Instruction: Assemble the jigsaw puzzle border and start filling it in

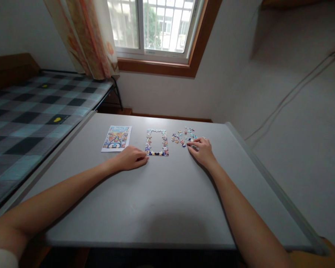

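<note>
A small jigsaw frame (156, 142), only its border assembled, lies on the grey table (156, 201). My left hand (131, 158) rests on the table by the frame's near left corner, fingers curled, fingertips touching the frame's edge. My right hand (202, 150) lies at the near edge of a pile of loose puzzle pieces (183, 136), fingers pinched on pieces there; I cannot make out which. A colourful reference picture (116, 138) lies left of the frame.
A bed with a checked cover (30, 111) runs along the table's left edge. A window (156, 26) and a curtain (86, 37) are behind. A white wall with a cable (296, 89) stands to the right.
</note>
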Demonstrator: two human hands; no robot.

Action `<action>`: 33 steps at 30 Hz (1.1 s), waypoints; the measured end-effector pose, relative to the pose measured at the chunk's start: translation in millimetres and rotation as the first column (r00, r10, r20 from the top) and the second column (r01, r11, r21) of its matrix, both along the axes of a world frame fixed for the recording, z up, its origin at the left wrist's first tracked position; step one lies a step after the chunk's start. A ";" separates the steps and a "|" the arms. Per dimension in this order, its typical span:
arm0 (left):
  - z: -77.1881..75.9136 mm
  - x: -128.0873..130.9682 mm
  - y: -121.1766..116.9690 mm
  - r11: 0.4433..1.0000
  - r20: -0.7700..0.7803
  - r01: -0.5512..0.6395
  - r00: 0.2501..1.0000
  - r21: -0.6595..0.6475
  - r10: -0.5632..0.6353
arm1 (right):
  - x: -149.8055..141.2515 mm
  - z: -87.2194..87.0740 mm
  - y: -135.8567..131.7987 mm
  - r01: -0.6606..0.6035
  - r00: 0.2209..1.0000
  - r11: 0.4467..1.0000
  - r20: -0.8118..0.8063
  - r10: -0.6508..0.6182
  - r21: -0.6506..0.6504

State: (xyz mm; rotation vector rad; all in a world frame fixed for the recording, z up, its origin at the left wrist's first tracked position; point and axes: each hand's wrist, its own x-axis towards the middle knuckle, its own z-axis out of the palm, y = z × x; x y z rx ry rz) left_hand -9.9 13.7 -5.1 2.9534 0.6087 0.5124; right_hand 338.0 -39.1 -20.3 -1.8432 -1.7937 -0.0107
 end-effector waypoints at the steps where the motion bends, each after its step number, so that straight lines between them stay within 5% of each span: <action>1: -0.6 -0.1 0.3 1.000 -0.005 -0.001 1.000 0.004 0.001 | 0.1 0.5 -0.1 -0.016 1.000 1.000 0.001 0.016 -0.003; 17: -4.2 -1.3 2.2 1.000 -0.033 -0.014 0.999 0.022 0.015 | 1.5 9.8 -2.8 0.032 0.999 0.990 0.024 -0.029 -0.137; 33: -0.6 0.3 0.3 1.000 -0.030 -0.020 0.999 0.015 0.020 | 2.0 6.7 -0.5 0.031 0.999 0.991 -0.028 -0.035 -0.127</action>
